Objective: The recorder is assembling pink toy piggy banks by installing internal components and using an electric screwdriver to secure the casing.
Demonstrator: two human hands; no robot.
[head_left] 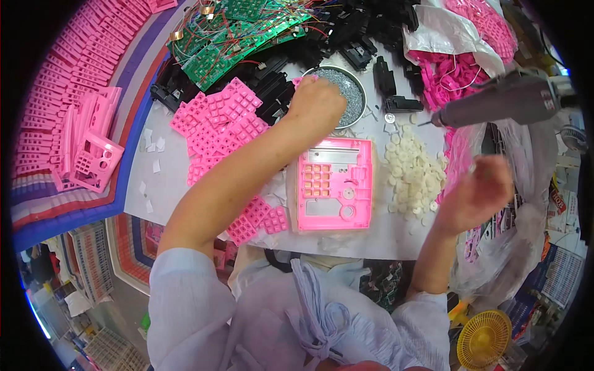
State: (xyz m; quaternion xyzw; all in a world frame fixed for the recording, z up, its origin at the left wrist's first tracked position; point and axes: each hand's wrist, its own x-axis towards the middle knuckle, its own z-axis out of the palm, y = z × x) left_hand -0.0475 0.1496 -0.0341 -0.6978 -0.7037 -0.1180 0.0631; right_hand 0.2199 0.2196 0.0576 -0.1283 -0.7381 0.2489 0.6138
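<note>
Slanting forearm (229, 166), curled left hand (318, 106)

Is a white surface (383, 241). Carries a pink casing (335, 185), with pink keypads (226, 123) heaped left of it, pale discs (413, 173) strewn right; farther back, bears a round tin (365, 102), black components (385, 75), green circuit boards (247, 40).

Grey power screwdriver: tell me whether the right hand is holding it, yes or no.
No, the right hand is apart from the grey power screwdriver, with a visible gap between.
</note>
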